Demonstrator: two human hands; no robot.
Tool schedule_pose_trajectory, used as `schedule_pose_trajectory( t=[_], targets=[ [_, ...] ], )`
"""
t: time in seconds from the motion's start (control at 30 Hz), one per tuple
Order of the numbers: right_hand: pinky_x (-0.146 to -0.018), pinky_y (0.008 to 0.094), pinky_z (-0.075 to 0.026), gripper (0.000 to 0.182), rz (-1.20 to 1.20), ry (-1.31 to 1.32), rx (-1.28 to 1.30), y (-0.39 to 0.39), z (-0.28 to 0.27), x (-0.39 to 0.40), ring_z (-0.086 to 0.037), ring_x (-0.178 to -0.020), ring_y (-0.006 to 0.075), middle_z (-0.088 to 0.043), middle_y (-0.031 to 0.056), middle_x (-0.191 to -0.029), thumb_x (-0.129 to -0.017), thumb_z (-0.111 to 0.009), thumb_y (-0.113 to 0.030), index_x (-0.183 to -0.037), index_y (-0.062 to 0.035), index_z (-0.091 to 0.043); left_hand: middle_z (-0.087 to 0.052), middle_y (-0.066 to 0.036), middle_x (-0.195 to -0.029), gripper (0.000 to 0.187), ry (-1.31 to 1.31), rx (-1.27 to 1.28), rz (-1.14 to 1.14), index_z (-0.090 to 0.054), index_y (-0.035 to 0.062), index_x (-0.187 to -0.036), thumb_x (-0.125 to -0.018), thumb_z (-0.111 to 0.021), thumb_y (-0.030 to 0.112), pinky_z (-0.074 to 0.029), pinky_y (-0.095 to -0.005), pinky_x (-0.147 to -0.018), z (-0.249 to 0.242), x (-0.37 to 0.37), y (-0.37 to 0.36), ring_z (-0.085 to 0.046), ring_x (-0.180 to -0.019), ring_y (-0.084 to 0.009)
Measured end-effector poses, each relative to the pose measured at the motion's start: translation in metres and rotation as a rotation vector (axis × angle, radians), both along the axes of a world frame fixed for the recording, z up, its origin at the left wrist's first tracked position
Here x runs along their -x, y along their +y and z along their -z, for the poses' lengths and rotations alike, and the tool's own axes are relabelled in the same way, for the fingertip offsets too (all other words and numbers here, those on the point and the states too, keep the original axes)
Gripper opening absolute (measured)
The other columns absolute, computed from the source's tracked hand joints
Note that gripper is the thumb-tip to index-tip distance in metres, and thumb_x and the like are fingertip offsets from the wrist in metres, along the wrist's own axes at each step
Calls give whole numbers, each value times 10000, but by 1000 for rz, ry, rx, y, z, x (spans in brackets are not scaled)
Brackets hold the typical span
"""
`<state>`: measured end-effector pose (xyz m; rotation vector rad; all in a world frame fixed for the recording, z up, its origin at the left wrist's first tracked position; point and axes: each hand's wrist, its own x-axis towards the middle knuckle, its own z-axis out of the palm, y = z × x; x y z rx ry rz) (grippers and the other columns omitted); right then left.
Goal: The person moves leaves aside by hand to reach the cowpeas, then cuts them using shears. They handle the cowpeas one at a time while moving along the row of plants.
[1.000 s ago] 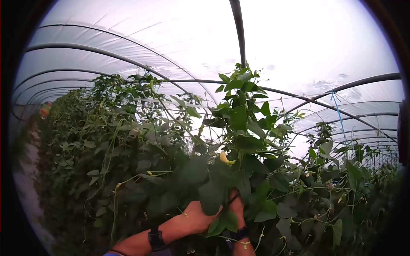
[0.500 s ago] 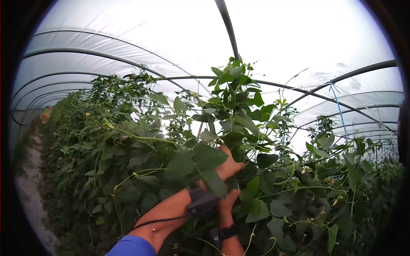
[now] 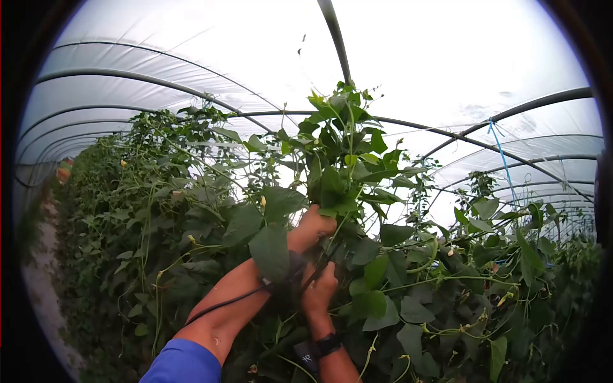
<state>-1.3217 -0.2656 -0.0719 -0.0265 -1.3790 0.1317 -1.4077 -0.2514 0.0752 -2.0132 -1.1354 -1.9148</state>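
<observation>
My left hand [image 3: 313, 228] is raised in the middle of the view, its fingers closed round a bunch of leafy vine stems [image 3: 338, 185] that rises above it. Just below it, my right hand [image 3: 320, 287] has its fingers curled among the leaves, and what they hold is hidden. A large leaf [image 3: 269, 252] hangs in front of my left forearm. Near my left wrist there is a dark device with a cable [image 3: 239, 297]. My right wrist wears a black band [image 3: 327, 345] beside a small dark box [image 3: 306, 355].
Dense climbing vines [image 3: 128, 210] fill both sides. Thin stems with pale flowers and a curved green pod [image 3: 429, 258] hang at the right. Metal hoops [image 3: 153, 78] carry a plastic cover overhead. A blue string [image 3: 504, 156] hangs at the right, and a pale path [image 3: 48, 281] runs at the far left.
Both hands have shifted left, and my right hand shows more below my left. The bunch of leaves above my left hand is drawn closer together, and the large leaf has moved left.
</observation>
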Motion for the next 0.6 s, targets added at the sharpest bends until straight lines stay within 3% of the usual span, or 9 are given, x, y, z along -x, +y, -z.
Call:
schedule_pose_trajectory(
  t=[0.03, 0.1, 0.13, 0.23, 0.33, 0.43, 0.47, 0.57, 0.6],
  targets=[
    [-577, 410, -459, 196, -3, 8, -1, 3, 1, -1, -618, -680, 411, -595, 233, -703, -833, -563, -113, -849, 58, -468, -627, -107, -737, 131, 1, -2, 4, -583, -73, -782, -678, -527, -18, -498, -373, -540, 3, 3, 3, -606, -609, -243],
    [-580, 411, -459, 195, -2, 19, -6, 4, 1, -5, -616, -679, 411, -593, 233, -704, -832, -564, -113, -851, 55, -466, -612, -151, -745, 133, -169, 91, 458, -551, -75, -784, -677, -496, -21, -498, -370, -511, 14, 8, 17, -606, -617, -257],
    [-581, 409, -458, 200, -6, 14, -2, 1, 1, -9, -618, -676, 402, -591, 235, -705, -831, -567, -116, -854, 55, -465, -590, -161, -725, 131, -318, 165, 534, -534, -62, -779, -681, -455, -28, -507, -361, -515, 14, 4, 22, -606, -628, -264],
    [-567, 409, -452, 194, 6, 5, 1, 1, 3, -8, -613, -655, 399, -579, 237, -686, -825, -572, -98, -832, 49, -446, -571, -131, -693, 125, -651, 398, 635, -531, -44, -826, -726, -477, 7, -504, -346, -537, 12, -27, -17, -603, -632, -234],
    [-575, 403, -450, 170, -43, 17, 36, 17, 9, -5, -616, -657, 366, -587, 218, -697, -823, -567, -75, -830, 45, -447, -568, -92, -783, 158, -511, 392, 668, -541, -4, -852, -808, -540, 148, -479, -317, -610, 23, -18, 14, -584, -695, -196],
    [-644, 380, -455, 144, -187, 63, 55, 22, 13, -7, -620, -732, 285, -614, 180, -780, -829, -548, -68, -894, 47, -489, -552, -72, -672, 184, -534, 151, 641, -536, -9, -822, -798, -589, 166, -471, -332, -554, 38, -36, 12, -571, -611, -169],
    [-690, 365, -457, 154, -264, 105, 24, 22, 13, -9, -613, -790, 241, -623, 158, -831, -832, -536, -62, -937, 48, -511, -570, -68, -735, 203, -412, -165, 418, -556, -3, -840, -820, -597, 195, -466, -340, -566, 45, -32, 48, -573, -641, -168],
    [-795, 326, -441, 215, -318, -21, 263, 18, 36, -22, -575, -919, 205, -618, 139, -933, -835, -518, -57, -1021, 50, -521, -598, -87, -859, 220, -232, -48, 320, -560, 3, -975, -850, -577, 183, -478, -327, -621, 68, -37, 33, -594, -724, -172],
    [-777, 320, -449, 245, -308, 1, 260, 14, 66, -25, -576, -882, 191, -619, 118, -939, -837, -538, -94, -1028, 62, -536, -595, -155, -932, 278, -190, 10, 67, -559, 5, -1030, -851, -560, 218, -460, -358, -720, 97, -55, 7, -574, -842, -278]
  ],
)
